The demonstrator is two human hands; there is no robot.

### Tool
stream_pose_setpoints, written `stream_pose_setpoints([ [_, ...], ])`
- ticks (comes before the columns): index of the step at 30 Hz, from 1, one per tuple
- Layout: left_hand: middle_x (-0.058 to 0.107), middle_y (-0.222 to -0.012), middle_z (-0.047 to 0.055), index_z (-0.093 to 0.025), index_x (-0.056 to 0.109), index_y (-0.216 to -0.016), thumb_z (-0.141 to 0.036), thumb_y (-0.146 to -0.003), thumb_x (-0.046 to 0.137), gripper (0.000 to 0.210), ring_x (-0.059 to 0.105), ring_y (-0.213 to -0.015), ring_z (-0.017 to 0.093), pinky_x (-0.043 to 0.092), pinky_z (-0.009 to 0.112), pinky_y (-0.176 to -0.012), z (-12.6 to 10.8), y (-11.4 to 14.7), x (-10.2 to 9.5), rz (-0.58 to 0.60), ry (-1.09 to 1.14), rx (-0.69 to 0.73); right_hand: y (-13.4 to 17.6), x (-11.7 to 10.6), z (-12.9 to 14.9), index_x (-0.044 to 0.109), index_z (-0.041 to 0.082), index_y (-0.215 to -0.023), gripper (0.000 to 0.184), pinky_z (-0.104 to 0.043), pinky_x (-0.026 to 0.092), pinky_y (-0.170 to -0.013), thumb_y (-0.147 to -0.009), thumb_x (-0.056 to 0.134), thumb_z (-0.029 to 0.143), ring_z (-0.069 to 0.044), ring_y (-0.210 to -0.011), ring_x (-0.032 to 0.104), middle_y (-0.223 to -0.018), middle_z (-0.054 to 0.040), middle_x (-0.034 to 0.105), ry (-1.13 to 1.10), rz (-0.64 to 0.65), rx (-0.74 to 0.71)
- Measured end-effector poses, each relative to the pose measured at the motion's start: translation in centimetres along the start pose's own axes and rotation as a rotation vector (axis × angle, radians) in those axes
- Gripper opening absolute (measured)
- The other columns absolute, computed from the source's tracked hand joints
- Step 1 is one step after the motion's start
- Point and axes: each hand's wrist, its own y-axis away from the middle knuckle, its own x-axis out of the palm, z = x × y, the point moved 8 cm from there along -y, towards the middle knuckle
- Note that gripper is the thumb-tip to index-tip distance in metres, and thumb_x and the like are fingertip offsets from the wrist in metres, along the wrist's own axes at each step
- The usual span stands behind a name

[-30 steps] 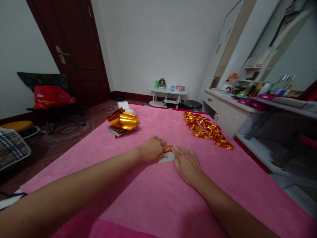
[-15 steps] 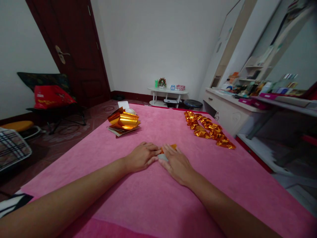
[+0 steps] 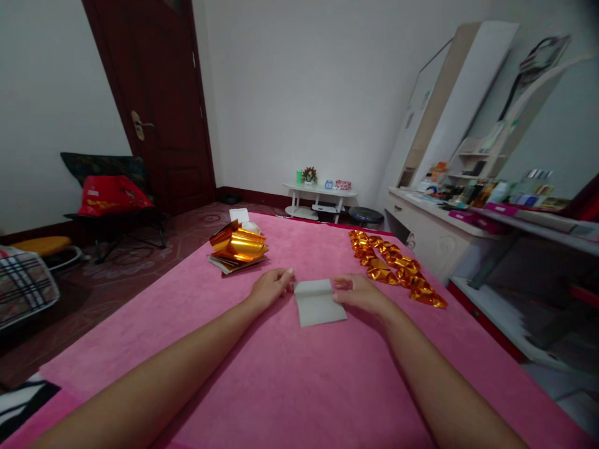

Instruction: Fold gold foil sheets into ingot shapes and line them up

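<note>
A sheet of foil paper (image 3: pixel 321 307) lies pale side up on the pink cover, with a crease across its upper part. My left hand (image 3: pixel 272 287) is at its upper left corner, fingers curled together; the exact contact is partly hidden. At the right edge, my right hand (image 3: pixel 362 294) pinches the sheet between thumb and fingers. Beyond my left hand rests a stack of gold foil sheets (image 3: pixel 241 244), curling upward. Folded gold foil pieces (image 3: pixel 397 262) lie in rows to the far right.
The pink cover (image 3: pixel 262 380) spreads under everything. A white table (image 3: pixel 318 190) with small items stands by the back wall. Cosmetics crowd a dresser (image 3: pixel 421 215) at right. On the left are a red bag (image 3: pixel 112 194) on a chair and a yellow stool (image 3: pixel 42 244).
Both hands have come off the folded sheet and moved apart to its sides. The sheet is now opened out, its pale side showing. The camera view has tilted slightly.
</note>
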Motion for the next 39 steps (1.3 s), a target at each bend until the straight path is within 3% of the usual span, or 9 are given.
stream_pose_setpoints([
  [2, 0.069, -0.071, 0.004, -0.015, 0.067, -0.094, -0.062, -0.086, 0.032, 0.06, 0.058, -0.052, 0.015, 0.04, 0.024, -0.052, 0.6, -0.4, -0.1, -0.019, 0.027, -0.025, -0.2, 0.9, -1.0, 0.066, 0.015, -0.105, 0.048, -0.031, 0.053, -0.072, -0.058, 0.073, 0.022, -0.021, -0.086, 0.066, -0.103, -0.0095, 0.069, -0.118, 0.046, 0.006],
  [5, 0.069, -0.074, 0.004, -0.015, 0.067, -0.096, -0.064, -0.085, 0.032, 0.061, 0.058, -0.053, 0.014, 0.041, 0.024, -0.053, 1.1, -0.5, -0.3, -0.032, 0.064, -0.043, -0.2, 1.5, -2.3, 0.062, 0.013, -0.113, 0.057, -0.031, 0.053, -0.071, -0.058, 0.073, 0.025, -0.019, -0.084, 0.065, -0.108, -0.0115, 0.066, -0.19, 0.066, 0.018],
  [12, 0.069, -0.079, 0.004, -0.017, 0.065, -0.101, -0.061, -0.085, 0.038, 0.054, 0.057, -0.055, 0.013, 0.041, 0.023, -0.054, 1.1, -0.1, -0.1, -0.031, 0.098, -0.013, -0.5, 1.2, -3.1, 0.063, 0.015, -0.107, 0.047, -0.03, 0.051, -0.07, -0.061, 0.068, 0.022, -0.016, -0.076, 0.061, -0.102, -0.0087, 0.066, -0.183, -0.025, -0.033],
  [19, 0.065, -0.063, 0.002, -0.017, 0.066, -0.097, -0.058, -0.084, 0.045, 0.048, 0.058, -0.056, 0.015, 0.041, 0.023, -0.052, 0.5, 0.2, -0.1, -0.041, 0.122, 0.028, 0.4, 1.6, -1.8, 0.07, 0.02, -0.073, 0.012, -0.026, 0.044, -0.066, -0.062, 0.066, 0.019, -0.014, -0.069, 0.054, -0.076, -0.0005, 0.061, 0.05, -0.111, -0.102],
  [21, 0.064, -0.063, 0.002, -0.016, 0.065, -0.098, -0.057, -0.084, 0.045, 0.048, 0.057, -0.054, 0.014, 0.04, 0.023, -0.052, 0.2, 0.3, -0.2, -0.059, 0.142, 0.037, 0.7, 1.4, -1.2, 0.068, 0.02, -0.065, 0.003, -0.027, 0.042, -0.065, -0.065, 0.065, 0.021, -0.014, -0.067, 0.053, -0.072, -0.0002, 0.059, 0.111, -0.156, -0.109],
  [24, 0.064, -0.065, 0.003, -0.013, 0.064, -0.097, -0.055, -0.086, 0.044, 0.047, 0.054, -0.051, 0.012, 0.04, 0.022, -0.05, -0.1, 0.4, -0.6, -0.094, 0.18, 0.052, 1.2, 0.9, -0.2, 0.064, 0.019, -0.064, 0.009, -0.028, 0.042, -0.067, -0.071, 0.061, 0.025, -0.015, -0.069, 0.053, -0.075, -0.001, 0.057, 0.161, -0.239, -0.121],
  [30, 0.065, -0.074, 0.006, -0.012, 0.061, -0.094, -0.05, -0.086, 0.047, 0.042, 0.059, -0.057, 0.014, 0.046, 0.024, -0.053, -0.5, 0.7, -0.7, -0.155, 0.241, 0.083, 2.9, -1.0, 2.5, 0.062, 0.019, -0.074, 0.009, -0.029, 0.047, -0.067, -0.077, 0.057, 0.025, -0.019, -0.081, 0.057, -0.094, -0.0071, 0.058, 0.089, -0.569, -0.266],
  [34, 0.064, -0.099, 0.009, -0.015, 0.061, -0.108, -0.036, -0.084, 0.053, 0.032, 0.061, -0.086, 0.019, 0.049, 0.031, -0.074, -0.8, 0.8, -1.6, -0.24, 0.21, 0.133, 2.6, 0.0, 2.5, 0.063, 0.018, -0.071, 0.008, -0.028, 0.048, -0.068, -0.076, 0.058, 0.023, -0.018, -0.078, 0.058, -0.088, -0.0059, 0.059, 0.059, -0.488, -0.274],
  [39, 0.063, -0.11, 0.006, -0.024, 0.071, -0.101, -0.007, -0.076, 0.052, 0.035, 0.053, -0.106, 0.022, 0.039, 0.04, -0.094, -4.5, 1.7, -0.9, -0.121, -0.188, 0.5, 1.6, 1.6, 0.7, 0.068, 0.019, -0.07, 0.006, -0.029, 0.047, -0.076, -0.071, 0.061, 0.021, -0.016, -0.081, 0.058, -0.09, -0.003, 0.06, 0.157, -0.287, -0.188],
])
